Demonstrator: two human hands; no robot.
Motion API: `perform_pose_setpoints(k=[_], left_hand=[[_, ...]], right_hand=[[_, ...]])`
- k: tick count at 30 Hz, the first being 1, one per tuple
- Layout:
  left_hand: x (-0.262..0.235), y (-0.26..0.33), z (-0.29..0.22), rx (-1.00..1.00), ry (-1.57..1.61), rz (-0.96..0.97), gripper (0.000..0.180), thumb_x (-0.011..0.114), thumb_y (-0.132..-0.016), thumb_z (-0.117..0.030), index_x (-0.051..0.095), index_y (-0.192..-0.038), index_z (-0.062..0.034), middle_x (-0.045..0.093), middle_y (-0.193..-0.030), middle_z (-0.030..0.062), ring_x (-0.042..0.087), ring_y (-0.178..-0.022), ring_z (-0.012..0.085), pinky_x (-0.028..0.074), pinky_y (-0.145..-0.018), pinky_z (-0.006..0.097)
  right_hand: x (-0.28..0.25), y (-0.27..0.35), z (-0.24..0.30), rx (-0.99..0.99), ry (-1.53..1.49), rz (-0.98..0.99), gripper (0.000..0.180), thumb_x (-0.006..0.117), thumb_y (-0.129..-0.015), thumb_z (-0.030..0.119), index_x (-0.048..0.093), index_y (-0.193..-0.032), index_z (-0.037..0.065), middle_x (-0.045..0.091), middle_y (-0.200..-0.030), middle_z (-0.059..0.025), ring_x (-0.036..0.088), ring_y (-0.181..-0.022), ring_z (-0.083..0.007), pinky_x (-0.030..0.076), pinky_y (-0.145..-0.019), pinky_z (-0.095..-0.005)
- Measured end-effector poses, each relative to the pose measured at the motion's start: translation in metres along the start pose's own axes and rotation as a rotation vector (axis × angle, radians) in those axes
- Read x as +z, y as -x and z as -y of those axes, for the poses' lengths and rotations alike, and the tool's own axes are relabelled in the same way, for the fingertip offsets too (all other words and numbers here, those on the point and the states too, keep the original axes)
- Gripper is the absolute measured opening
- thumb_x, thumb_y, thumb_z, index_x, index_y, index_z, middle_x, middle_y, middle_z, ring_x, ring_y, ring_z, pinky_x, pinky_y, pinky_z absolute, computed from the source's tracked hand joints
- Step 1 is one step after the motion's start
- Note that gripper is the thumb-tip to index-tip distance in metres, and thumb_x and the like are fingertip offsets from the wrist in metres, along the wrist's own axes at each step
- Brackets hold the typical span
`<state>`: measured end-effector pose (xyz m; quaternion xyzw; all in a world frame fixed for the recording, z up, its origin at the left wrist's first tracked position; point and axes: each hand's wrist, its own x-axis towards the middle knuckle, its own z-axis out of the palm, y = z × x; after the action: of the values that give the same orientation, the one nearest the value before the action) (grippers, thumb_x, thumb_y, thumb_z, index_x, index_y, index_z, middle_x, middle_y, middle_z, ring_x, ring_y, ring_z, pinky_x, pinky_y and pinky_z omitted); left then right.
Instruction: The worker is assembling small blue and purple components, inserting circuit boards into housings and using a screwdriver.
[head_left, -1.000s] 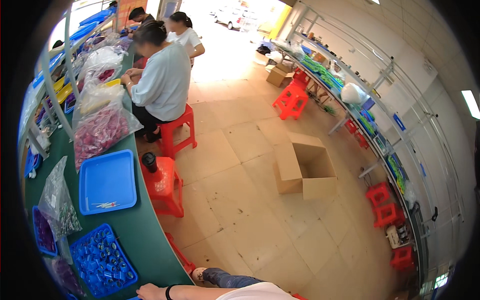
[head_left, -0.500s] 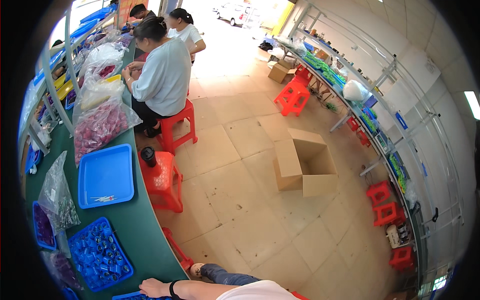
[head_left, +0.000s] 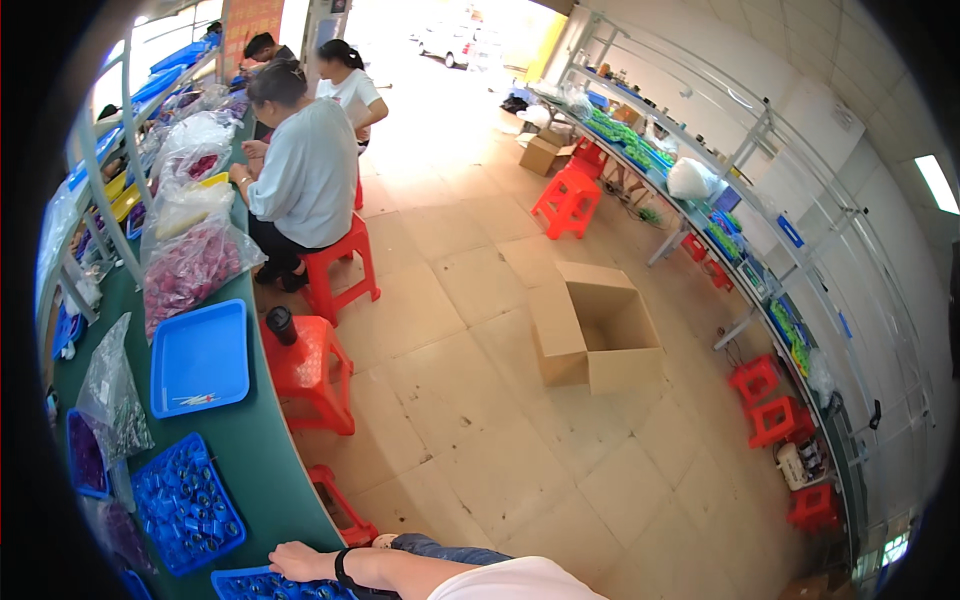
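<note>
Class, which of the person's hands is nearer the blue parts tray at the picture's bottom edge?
Left. The left hand rests on the rim of the blue parts tray; the right hand is out of view.

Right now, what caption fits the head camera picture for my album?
A hand rests on a blue plastic tray of small blue parts at a long green workbench.

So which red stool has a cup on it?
The empty red stool beside the flat blue tray. A dark cup stands on its seat; the other stools carry none, and a person sits on the next one.

blue tray cut off at bottom edge, small parts unclear
</note>
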<state>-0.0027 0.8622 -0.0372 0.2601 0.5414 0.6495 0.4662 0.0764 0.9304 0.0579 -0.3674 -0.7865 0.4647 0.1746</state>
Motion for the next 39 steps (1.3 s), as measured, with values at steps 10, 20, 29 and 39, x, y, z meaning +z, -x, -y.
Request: perform_pose_setpoints(k=[10, 20, 29, 39], left_hand=[[-0.028, 0.293, -0.154, 0.07, 0.885, -0.84, 0.057, 0.056, -0.073, -0.05, 0.051, -0.118, -0.0148, 0.055, -0.113, 0.0083, 0.052, -0.1, 0.0296, 0.044, -0.075, 0.051], [-0.033, 0.318, -0.159, 0.194, 0.938, -0.521, 0.081, 0.058, -0.063, -0.06, 0.04, -0.131, -0.0183, 0.04, -0.133, 0.0115, 0.037, -0.122, 0.0338, 0.027, -0.092, 0.062], [-0.025, 0.33, -0.171, 0.266, 1.028, -0.464, 0.079, 0.063, -0.063, -0.056, 0.043, -0.126, -0.0124, 0.047, -0.124, 0.0154, 0.047, -0.113, 0.0386, 0.039, -0.083, 0.065], [-0.017, 0.345, -0.173, 0.08, 0.981, -0.264, 0.086, 0.062, -0.063, -0.058, 0.036, -0.132, -0.0146, 0.039, -0.133, 0.0131, 0.04, -0.12, 0.0371, 0.03, -0.092, 0.064]], right_hand=[[-0.044, 0.043, 0.032, 0.081, 0.024, -0.071, 0.032, 0.051, -0.086, 0.033, 0.066, -0.087, 0.005, 0.064, -0.085, -0.0179, 0.061, -0.08, -0.0355, 0.048, -0.071, -0.0428], [-0.024, 0.045, 0.042, -0.007, 0.13, -0.025, 0.04, 0.051, -0.087, 0.032, 0.054, -0.066, -0.002, 0.055, -0.06, -0.0204, 0.055, -0.06, -0.0374, 0.04, -0.059, -0.0456], [-0.038, 0.06, 0.053, -0.026, 0.119, -0.061, 0.043, 0.052, -0.087, 0.033, 0.053, -0.063, -0.002, 0.05, -0.053, -0.0157, 0.049, -0.051, -0.0263, 0.038, -0.054, -0.0402], [-0.084, 0.122, 0.048, 0.087, 0.034, -0.218, 0.047, 0.056, -0.088, 0.033, 0.041, -0.056, 0.001, 0.034, -0.05, 0.0008, 0.03, -0.052, -0.0085, 0.025, -0.046, -0.0302]])
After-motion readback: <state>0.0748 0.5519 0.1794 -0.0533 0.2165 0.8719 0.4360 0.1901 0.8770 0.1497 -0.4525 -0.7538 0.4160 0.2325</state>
